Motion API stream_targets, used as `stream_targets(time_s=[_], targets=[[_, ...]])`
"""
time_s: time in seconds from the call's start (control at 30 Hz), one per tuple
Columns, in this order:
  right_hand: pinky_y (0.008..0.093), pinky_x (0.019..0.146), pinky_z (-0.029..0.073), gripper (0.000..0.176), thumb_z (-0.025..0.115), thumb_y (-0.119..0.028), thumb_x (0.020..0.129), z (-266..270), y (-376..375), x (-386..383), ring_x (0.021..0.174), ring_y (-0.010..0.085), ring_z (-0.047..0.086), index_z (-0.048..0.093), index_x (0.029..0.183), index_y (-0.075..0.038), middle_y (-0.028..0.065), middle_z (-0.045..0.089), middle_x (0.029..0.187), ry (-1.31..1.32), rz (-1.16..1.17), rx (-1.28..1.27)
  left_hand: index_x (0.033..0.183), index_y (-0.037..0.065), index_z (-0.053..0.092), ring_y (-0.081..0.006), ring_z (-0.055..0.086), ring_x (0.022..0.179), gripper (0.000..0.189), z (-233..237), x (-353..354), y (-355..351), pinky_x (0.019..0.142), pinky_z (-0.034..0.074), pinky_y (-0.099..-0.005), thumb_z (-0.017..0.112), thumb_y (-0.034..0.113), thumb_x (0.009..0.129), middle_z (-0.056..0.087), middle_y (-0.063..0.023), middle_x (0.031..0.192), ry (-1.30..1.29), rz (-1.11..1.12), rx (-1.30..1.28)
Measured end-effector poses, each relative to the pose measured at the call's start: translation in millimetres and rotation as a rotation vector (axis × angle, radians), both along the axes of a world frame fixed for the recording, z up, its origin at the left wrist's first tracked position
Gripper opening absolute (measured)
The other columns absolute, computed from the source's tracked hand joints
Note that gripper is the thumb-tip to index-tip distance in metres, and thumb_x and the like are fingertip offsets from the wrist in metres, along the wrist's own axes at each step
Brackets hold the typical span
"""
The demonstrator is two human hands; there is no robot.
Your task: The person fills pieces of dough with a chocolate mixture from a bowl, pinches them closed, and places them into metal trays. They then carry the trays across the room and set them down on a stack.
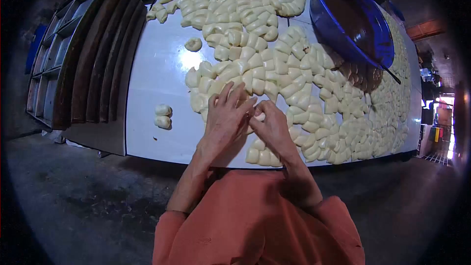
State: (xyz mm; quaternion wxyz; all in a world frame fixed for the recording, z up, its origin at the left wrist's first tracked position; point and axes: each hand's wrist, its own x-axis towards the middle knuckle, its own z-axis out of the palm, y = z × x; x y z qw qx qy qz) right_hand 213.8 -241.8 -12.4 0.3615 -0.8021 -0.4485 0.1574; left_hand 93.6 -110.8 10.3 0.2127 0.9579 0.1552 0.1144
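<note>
Pale dough pieces [289, 81] lie packed side by side over much of the white tabletop [147, 88]. My left hand [226, 118] is over the near edge of the dough pieces, fingers stretched out and spread, its index finger reaching toward my right hand. Beside it, my right hand [272, 126] pinches a small dough piece [260, 117] between thumb and fingers. What lies under my left palm is hidden. Two small dough pieces [163, 117] sit together to the left, and a single dough ball [193, 44] lies farther up.
A blue basin [321, 29] holding a brown mass stands at the back right, a dark handle [391, 75] sticking out over its rim. Dark metal compartment trays [73, 44] stand on edge at the left. The table's front edge runs close to my body.
</note>
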Motion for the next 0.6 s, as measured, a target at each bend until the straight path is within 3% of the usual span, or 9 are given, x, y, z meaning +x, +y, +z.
stream_targets(time_s=[0.03,0.13,0.17,0.27,0.3,0.4,0.43,0.6], targets=[[0.0355,0.061,0.05,0.021,0.066,-0.018,0.084,4,-1,3,0.074,0.019,0.065,0.054,0.092,-0.002,0.016,0.064,0.089,0.11,-0.014,-0.147,0.124,0.024,0.061,-0.0334,0.034,0.136,0.045,-2,6,0,0.103,0.031,-0.0536,0.067,0.016,0.08,0.044,-0.0108,0.142,0.011,-0.014,-0.007],[0.0299,0.064,0.05,0.02,0.064,-0.015,0.086,18,-7,15,0.079,0.0137,0.063,0.054,0.1,-0.004,0.0102,0.063,0.097,0.928,-0.193,-0.015,0.111,0.018,0.067,-0.0363,0.036,0.134,0.034,-19,11,8,0.101,0.032,-0.0517,0.07,0.017,0.078,0.046,-0.0126,0.14,-0.063,-0.087,-0.035],[0.0239,0.065,0.05,0.025,0.065,-0.013,0.087,36,-10,16,0.08,0.0096,0.06,0.054,0.107,-0.004,0.0059,0.06,0.102,1.041,-0.276,0.073,0.109,0.016,0.068,-0.0365,0.035,0.134,0.034,-19,10,10,0.102,0.031,-0.052,0.071,0.019,0.075,0.046,-0.0123,0.139,-0.085,-0.085,-0.053],[0.0212,0.061,0.049,0.029,0.068,-0.014,0.087,21,-20,27,0.08,0.0084,0.059,0.055,0.11,-0.004,0.008,0.059,0.104,1.096,-0.178,0.082,0.114,0.016,0.067,-0.0371,0.035,0.134,0.038,-14,6,8,0.103,0.03,-0.0534,0.072,0.022,0.076,0.045,-0.0127,0.139,-0.053,-0.098,-0.116],[0.0218,0.059,0.048,0.032,0.071,-0.013,0.085,36,-12,19,0.071,0.0096,0.057,0.056,0.111,-0.003,0.0022,0.059,0.085,1.119,-0.238,0.067,0.118,0.015,0.064,-0.0373,0.033,0.136,0.041,-14,8,7,0.105,0.028,-0.0564,0.072,0.024,0.078,0.044,-0.0131,0.142,-0.066,-0.111,-0.128],[0.0197,0.055,0.043,0.031,0.072,-0.022,0.086,17,-14,22,0.069,0.0043,0.055,0.058,0.106,-0.003,0.0027,0.061,0.086,1.102,-0.12,0.039,0.12,0.016,0.063,-0.0374,0.033,0.136,0.043,-4,9,-3,0.107,0.026,-0.0598,0.072,0.024,0.079,0.042,-0.0128,0.144,-0.085,-0.125,-0.158],[0.0204,0.055,0.044,0.025,0.072,-0.017,0.083,24,-14,22,0.064,0.0039,0.054,0.059,0.099,-0.003,-0.0001,0.06,0.077,1.121,-0.184,0.046,0.119,0.016,0.063,-0.0372,0.033,0.136,0.041,-6,9,-3,0.108,0.023,-0.0622,0.071,0.028,0.081,0.043,-0.0121,0.144,-0.05,-0.144,-0.093],[0.0238,0.061,0.049,0.025,0.071,-0.01,0.078,55,-38,39,0.072,0.0133,0.059,0.056,0.097,-0.004,0.006,0.06,0.086,1.408,-0.132,0.399,0.122,0.025,0.063,-0.0384,0.037,0.135,0.044,-28,4,-6,0.11,0.021,-0.0628,0.073,0.035,0.08,0.048,-0.0108,0.141,0.01,-0.087,0.001]])
